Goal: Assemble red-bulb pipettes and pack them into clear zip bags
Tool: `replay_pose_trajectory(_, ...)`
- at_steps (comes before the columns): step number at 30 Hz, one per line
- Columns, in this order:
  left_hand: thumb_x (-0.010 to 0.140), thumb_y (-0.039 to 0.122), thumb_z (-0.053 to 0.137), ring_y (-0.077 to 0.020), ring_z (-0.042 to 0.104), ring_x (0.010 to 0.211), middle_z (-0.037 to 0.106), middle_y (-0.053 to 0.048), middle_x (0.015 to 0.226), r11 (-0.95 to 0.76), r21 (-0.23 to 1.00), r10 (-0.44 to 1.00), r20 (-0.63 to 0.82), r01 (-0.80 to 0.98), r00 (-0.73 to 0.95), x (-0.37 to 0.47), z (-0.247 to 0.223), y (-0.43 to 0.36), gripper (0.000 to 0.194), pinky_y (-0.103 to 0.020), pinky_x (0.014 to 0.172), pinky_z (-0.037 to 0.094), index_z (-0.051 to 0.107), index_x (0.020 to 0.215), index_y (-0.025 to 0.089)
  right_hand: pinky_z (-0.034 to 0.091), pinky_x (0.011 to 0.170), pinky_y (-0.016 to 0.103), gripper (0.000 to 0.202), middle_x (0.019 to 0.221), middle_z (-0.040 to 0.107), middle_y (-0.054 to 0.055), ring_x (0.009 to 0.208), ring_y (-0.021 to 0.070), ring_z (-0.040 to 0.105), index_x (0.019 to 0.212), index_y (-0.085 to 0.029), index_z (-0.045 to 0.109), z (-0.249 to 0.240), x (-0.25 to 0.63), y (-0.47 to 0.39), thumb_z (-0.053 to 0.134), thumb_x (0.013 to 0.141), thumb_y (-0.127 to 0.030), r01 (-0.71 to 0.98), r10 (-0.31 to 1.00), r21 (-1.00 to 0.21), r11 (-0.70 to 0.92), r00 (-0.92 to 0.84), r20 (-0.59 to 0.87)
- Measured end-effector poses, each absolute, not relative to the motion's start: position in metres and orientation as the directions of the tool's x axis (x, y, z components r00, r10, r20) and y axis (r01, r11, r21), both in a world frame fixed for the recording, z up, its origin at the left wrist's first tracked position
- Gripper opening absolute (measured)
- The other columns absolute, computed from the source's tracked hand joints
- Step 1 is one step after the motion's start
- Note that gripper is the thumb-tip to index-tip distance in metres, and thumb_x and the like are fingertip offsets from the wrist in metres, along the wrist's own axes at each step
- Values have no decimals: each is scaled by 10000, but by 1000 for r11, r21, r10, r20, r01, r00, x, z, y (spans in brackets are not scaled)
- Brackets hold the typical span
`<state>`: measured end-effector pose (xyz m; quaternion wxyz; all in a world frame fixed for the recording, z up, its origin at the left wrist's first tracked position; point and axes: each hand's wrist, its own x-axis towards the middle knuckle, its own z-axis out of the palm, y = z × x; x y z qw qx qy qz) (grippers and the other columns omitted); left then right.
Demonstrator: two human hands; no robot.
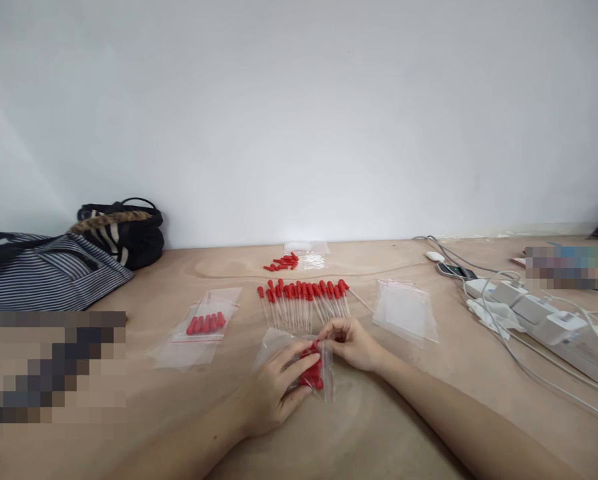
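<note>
A clear zip bag (329, 380) lies in front of me with red-bulbed droppers (313, 375) inside, bulbs toward its right-hand opening end. My left hand (281, 383) holds the bag, fingers bent over the droppers. At the bag's upper right corner, the fingers of my right hand (349, 343) are pinched together on its edge; the fingertips are partly hidden. Just beyond both hands, a row of loose droppers (306, 303) with red bulbs and thin clear tubes lies side by side, bulbs away from me.
Flat clear bags (406, 310) lie to the right. On the left, filled bags (206, 325) show red bulbs. Loose red bulbs (283, 262) and thin tubes (313, 260) sit near the wall. A power strip (553, 333) with cables is far right; a striped bag (49, 270) is far left.
</note>
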<state>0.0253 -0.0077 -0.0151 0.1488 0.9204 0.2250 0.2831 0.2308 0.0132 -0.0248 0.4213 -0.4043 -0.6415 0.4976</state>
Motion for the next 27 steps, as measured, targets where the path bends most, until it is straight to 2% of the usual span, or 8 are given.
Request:
replay_pose_trajectory(4, 809, 178, 460, -217, 442, 1125, 435, -82, 1266, -859, 397, 486, 428, 325, 763, 25, -13, -7, 429, -365, 923, 402, 398, 1229, 246, 286, 430, 190, 324, 481, 464, -59, 439, 54, 368, 603, -163, 530, -26, 229, 12, 718, 549, -421, 142, 960, -972, 188, -238, 151)
replay_pose_trajectory(9, 810, 178, 468, -222, 429, 1138, 450, -83, 1249, -897, 316, 432, 473, 310, 767, 23, -12, -5, 445, -375, 934, 391, 381, 1242, 245, 233, 408, 185, 327, 459, 420, -75, 413, 43, 313, 601, -170, 499, -25, 229, 9, 716, 557, -411, 87, 953, -978, 189, -256, 161)
replay_pose_trajectory(11, 797, 193, 493, -237, 414, 1149, 474, -74, 1223, -908, 268, 418, 506, 323, 755, 22, -11, -5, 444, -396, 942, 379, 399, 1226, 256, 253, 410, 186, 342, 482, 445, -65, 418, 46, 331, 578, -171, 487, -24, 231, 9, 731, 530, -407, 38, 963, -982, 184, -206, 173)
replay_pose_trajectory(13, 783, 214, 515, -263, 389, 1165, 490, -71, 1197, -873, 260, 482, 586, 411, 651, 21, -9, -4, 424, -439, 956, 350, 426, 1195, 261, 312, 439, 194, 347, 534, 493, -46, 456, 62, 397, 565, -174, 480, -23, 235, 10, 738, 516, -401, -31, 972, -982, 186, -137, 188)
replay_pose_trajectory(16, 771, 249, 532, -276, 408, 1140, 490, -86, 1167, -698, 423, 680, 643, 578, 351, 19, -7, 0, 390, -470, 952, 336, 441, 1150, 232, 377, 502, 210, 331, 584, 518, -35, 514, 78, 459, 570, -181, 478, -22, 241, 14, 736, 526, -383, -139, 978, -971, 192, -55, 201)
replay_pose_trajectory(18, 771, 280, 532, -252, 473, 1076, 512, -84, 1115, -556, 611, 810, 551, 564, 203, 17, -7, 3, 375, -436, 916, 389, 439, 1129, 213, 392, 526, 215, 327, 598, 522, -34, 533, 82, 468, 577, -186, 474, -22, 245, 17, 740, 526, -369, -183, 978, -963, 198, -21, 205)
replay_pose_trajectory(22, 742, 335, 561, -212, 561, 957, 528, -76, 1058, -303, 891, 953, 280, 337, 117, 16, -8, 9, 381, -357, 820, 474, 446, 1077, 196, 400, 532, 219, 354, 613, 534, -31, 549, 89, 475, 584, -193, 453, -21, 244, 19, 751, 504, -367, -252, 983, -951, 179, -4, 186)
replay_pose_trajectory(27, 671, 304, 647, -174, 603, 834, 539, -75, 973, 31, 997, 998, -27, 64, -63, 28, 0, 1, 466, -330, 780, 483, 400, 1043, 169, 382, 499, 200, 380, 614, 518, -40, 533, 80, 457, 605, -200, 434, -16, 240, 16, 756, 494, -368, -367, 986, -915, 165, 45, 159)
